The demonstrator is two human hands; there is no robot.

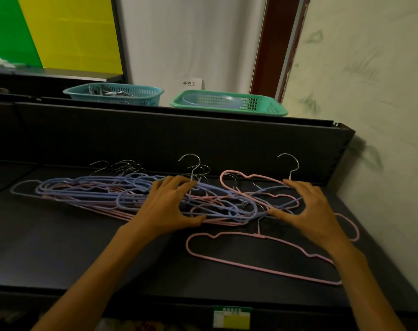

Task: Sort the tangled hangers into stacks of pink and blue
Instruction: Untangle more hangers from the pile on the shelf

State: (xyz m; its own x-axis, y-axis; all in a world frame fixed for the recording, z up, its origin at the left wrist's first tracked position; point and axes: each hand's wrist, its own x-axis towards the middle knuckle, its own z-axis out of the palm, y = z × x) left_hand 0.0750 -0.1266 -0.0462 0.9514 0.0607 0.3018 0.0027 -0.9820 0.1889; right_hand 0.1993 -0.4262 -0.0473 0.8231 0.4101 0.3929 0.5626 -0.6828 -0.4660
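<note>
On the dark shelf [60, 247], a big messy pile of hangers [112, 197] is lying, with blue and pink ones all mixed up. The left hand [172, 206] is resting on the middle of the pile with its fingers spread wide apart. The right hand [308, 209] is pressing on the pile's right end, fingers apart too, gripping nothing. One pink hanger [258, 249] is lying by itself, nearer the person, partly under the right wrist. Behind the shelf, two green baskets [229, 102] are sitting.
</note>
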